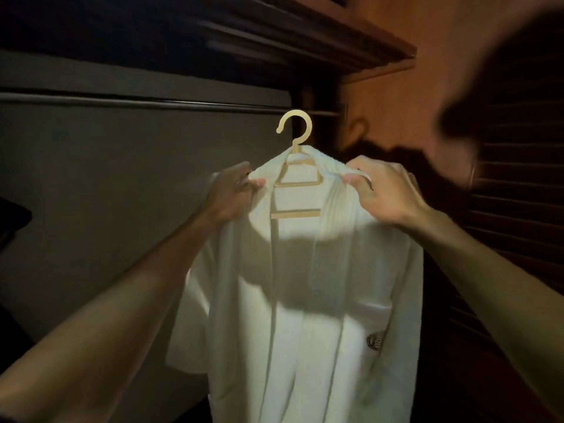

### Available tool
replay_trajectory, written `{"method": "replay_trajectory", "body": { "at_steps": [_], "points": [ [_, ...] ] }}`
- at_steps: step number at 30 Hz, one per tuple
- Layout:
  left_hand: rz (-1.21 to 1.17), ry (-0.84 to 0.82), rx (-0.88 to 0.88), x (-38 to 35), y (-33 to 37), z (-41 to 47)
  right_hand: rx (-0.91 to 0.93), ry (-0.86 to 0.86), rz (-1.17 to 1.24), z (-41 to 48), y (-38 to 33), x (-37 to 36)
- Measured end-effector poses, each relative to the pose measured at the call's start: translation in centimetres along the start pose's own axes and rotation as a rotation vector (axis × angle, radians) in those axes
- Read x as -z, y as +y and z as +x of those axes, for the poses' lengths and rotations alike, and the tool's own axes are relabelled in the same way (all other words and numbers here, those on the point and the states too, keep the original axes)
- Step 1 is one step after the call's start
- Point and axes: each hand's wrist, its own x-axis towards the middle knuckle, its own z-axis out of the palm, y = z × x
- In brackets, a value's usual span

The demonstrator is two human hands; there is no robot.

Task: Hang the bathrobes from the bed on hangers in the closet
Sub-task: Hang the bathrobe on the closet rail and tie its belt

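A white bathrobe (pixel 305 315) hangs open-fronted on a tan wooden hanger (pixel 294 134), held up in front of me. My left hand (pixel 235 190) pinches the robe's left shoulder over the hanger end. At the right shoulder, my right hand (pixel 378 190) grips the collar fabric. The hanger's hook points left and sits just below the dark closet rail (pixel 137 102), apart from it. A dark round emblem (pixel 375 341) shows on the robe's chest. The hanger's shoulder ends are hidden under cloth.
The closet's grey back wall (pixel 106 193) fills the left. A dark wooden shelf (pixel 305 35) runs overhead. To the right stands a louvered closet door (pixel 518 178) in shadow. A dark object (pixel 12 215) juts in at the left edge.
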Motion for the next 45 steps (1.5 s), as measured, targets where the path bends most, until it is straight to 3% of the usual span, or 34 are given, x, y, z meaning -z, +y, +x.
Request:
{"method": "replay_trajectory", "body": {
  "at_steps": [4, 9, 16, 24, 34, 38, 41, 45],
  "points": [
    [0.01, 0.006, 0.036, -3.0, -2.3, 7.6, -0.004, 0.047, 0.017, 7.2, 4.6, -3.3],
    [0.013, 0.137, 0.05, -7.4, -4.0, 16.5, 0.009, 0.032, 0.095, 16.3, 9.8, -5.7],
    [-0.063, 0.172, 0.2, -12.1, -7.4, 25.3, 0.035, -0.006, 0.149, 24.7, 15.1, -9.5],
    [-0.055, 0.093, 0.248, -16.9, -10.5, 32.7, 0.005, -0.01, 0.107, 29.7, 19.9, -12.9],
    [-0.327, -0.01, 0.366, -22.9, -16.3, 35.2, -0.112, -0.008, 0.051, 30.6, 24.1, -18.6],
    [-0.027, -0.142, 0.195, -23.7, -17.9, 35.0, -0.146, 0.027, -0.005, 32.6, 23.4, -20.2],
    [0.111, -0.077, 0.139, -24.2, -20.8, 34.1, -0.071, 0.048, -0.057, 33.3, 21.3, -22.2],
    [-0.165, 0.019, 0.277, -25.0, -24.8, 31.3, 0.033, 0.123, -0.177, 32.9, 21.6, -24.9]
  ]
}}
